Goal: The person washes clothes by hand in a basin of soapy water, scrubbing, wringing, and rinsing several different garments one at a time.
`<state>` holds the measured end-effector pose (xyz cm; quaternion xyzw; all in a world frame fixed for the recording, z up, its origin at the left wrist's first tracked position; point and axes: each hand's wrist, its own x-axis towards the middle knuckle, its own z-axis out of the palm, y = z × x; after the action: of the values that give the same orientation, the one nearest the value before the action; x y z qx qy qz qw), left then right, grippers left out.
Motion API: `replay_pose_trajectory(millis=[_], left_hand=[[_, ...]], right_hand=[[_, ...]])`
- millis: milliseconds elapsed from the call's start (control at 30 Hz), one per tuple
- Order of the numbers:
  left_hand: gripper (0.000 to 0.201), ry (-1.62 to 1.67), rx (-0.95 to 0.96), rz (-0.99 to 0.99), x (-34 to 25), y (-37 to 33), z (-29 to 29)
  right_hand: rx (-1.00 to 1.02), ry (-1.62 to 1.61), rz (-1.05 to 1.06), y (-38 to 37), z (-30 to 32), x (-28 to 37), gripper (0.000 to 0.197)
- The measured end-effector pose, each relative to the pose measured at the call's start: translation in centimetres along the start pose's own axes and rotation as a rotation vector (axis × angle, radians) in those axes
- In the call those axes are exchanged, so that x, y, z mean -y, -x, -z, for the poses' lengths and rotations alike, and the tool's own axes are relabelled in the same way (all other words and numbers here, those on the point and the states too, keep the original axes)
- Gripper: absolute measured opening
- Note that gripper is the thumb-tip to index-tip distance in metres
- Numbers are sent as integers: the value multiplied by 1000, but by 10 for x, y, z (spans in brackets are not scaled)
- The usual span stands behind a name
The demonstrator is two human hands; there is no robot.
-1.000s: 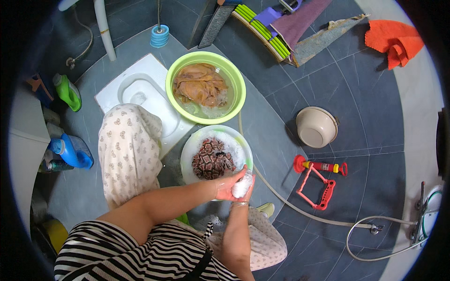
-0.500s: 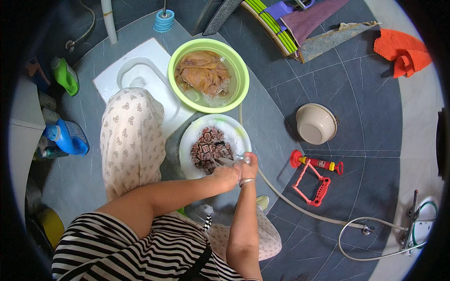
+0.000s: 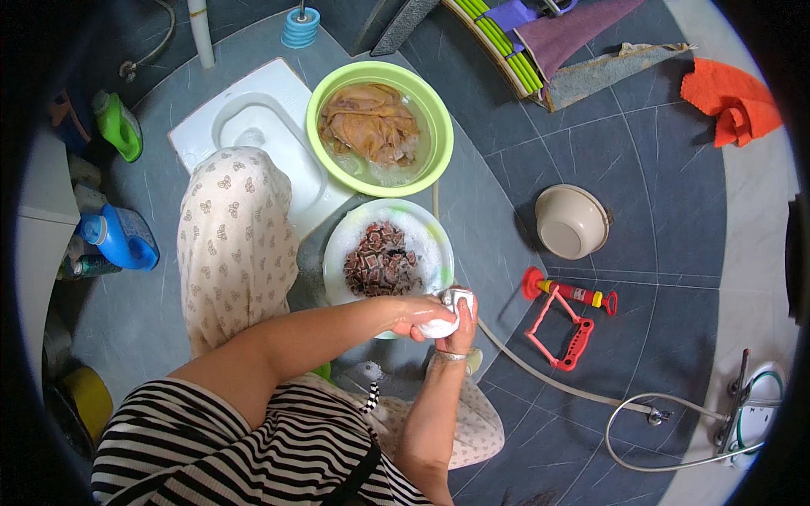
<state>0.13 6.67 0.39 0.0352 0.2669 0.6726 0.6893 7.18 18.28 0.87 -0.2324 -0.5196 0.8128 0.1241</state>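
Just above the near right rim of a pale basin (image 3: 336, 285), my two hands meet around a bunched white cloth (image 3: 440, 327), whose exact kind I cannot make out. My left hand (image 3: 412, 314) closes on it from the left. My right hand (image 3: 462, 336), with a bracelet at the wrist, grips its right side. Inside the basin lies a dark red and black patterned cloth (image 3: 381, 263), wet and ringed by white suds. Beyond it stands a lime-green basin (image 3: 445, 139) with a brown cloth (image 3: 367, 122) soaking in water.
A white squat toilet (image 3: 308, 190) lies left of the basins. Bottles, including a blue one (image 3: 126, 239) and a green one (image 3: 120, 128), line the left. At right are a beige bucket (image 3: 570, 228), a red plunger-like pump (image 3: 574, 293), and a hose (image 3: 540, 377) across the tiles.
My hands have drawn slightly nearer to me and to the right, off the basin's middle. The white cloth, stretched thin and dripping before, is now gathered into a bundle.
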Motion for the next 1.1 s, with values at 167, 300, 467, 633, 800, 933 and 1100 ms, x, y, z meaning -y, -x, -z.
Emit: replay_pose_trajectory(millis=[167, 300, 467, 633, 800, 933, 1100], left_hand=[[17, -548, 13, -59, 5, -10, 20], [30, -1350, -416, -481, 25, -21, 11], [41, -1257, -844, -403, -5, -12, 16], [63, -371, -888, -652, -81, -13, 67], [78, -262, -952, -739, -97, -7, 98], [56, -978, -1154, -510, -41, -39, 145], [53, -1628, -914, -7, 1, -47, 139]], right_hand=[[-289, 111, 43, -6, -2, -17, 18], [-366, 343, -30, -19, 13, -30, 14], [-242, 4, -112, -50, 16, -55, 36], [-150, 327, -291, -57, 24, -113, 48], [306, 1737, 268, -31, -7, -145, 54], [280, 1880, 291, -62, 29, -157, 53], [63, 1763, 22, -87, 55, -165, 48]])
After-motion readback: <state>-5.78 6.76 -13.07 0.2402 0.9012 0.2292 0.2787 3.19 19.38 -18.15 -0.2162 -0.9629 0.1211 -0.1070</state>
